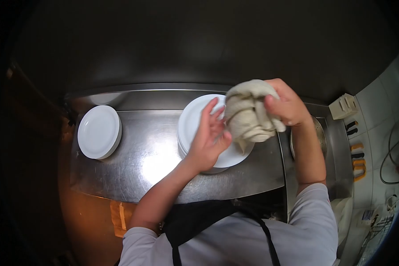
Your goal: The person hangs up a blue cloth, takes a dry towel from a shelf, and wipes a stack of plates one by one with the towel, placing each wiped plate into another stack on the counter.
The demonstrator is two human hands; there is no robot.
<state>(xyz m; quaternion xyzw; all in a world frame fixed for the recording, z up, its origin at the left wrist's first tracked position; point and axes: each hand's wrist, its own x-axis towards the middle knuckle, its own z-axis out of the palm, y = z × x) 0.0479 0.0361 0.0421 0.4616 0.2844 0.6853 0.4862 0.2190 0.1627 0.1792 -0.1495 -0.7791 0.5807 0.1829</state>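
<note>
My right hand (289,105) grips a bunched, off-white cloth (250,115) and holds it up over the right part of a stack of white plates (191,116). Fingers apart and empty, my left hand (210,141) is above the same stack, just left of the cloth. Whether its fingertips touch the cloth, I cannot tell. Between them, the hands and the cloth hide much of the top plate. A second stack of white plates (99,131) stands at the left end of the steel counter (157,166).
A round metal pan (320,138) sits on the right, partly behind my right forearm. Knives with black and yellow handles (358,155) hang along the tiled wall (379,115), below a whitish box (342,106). A dark panel (181,48) rises behind the counter.
</note>
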